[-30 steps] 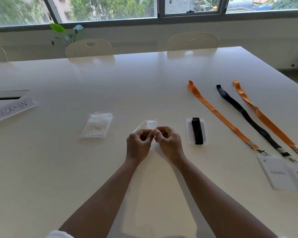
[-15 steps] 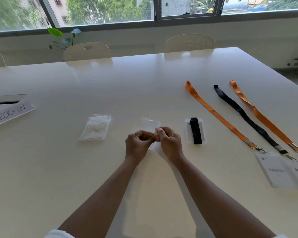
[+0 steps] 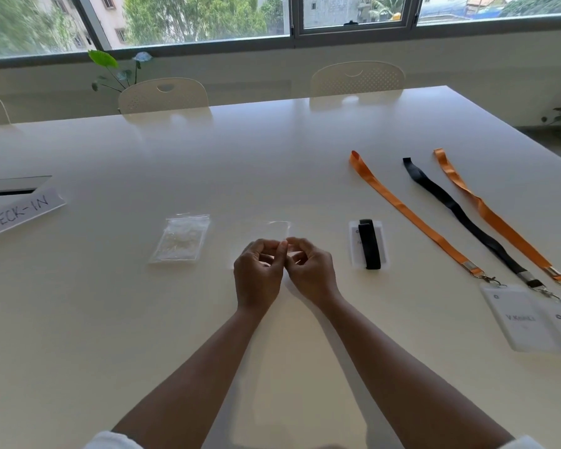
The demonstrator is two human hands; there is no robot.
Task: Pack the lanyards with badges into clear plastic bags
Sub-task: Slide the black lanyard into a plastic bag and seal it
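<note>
My left hand and my right hand meet fingertip to fingertip over the middle of the table, both pinching the near edge of one clear plastic bag that stretches away from them. To the right lies a black lanyard rolled up on its badge. Further right, an orange lanyard, a black lanyard and a second orange lanyard lie stretched out. Their white badges sit at the near right edge.
A packet of spare clear bags lies left of my hands. A paper sign reading CHECK-IN sits at the far left beside a dark slot. Chairs stand behind the far table edge, under the window.
My hands have shifted slightly apart at the knuckles and the bag now lies flatter, its far end lower than a second ago.
</note>
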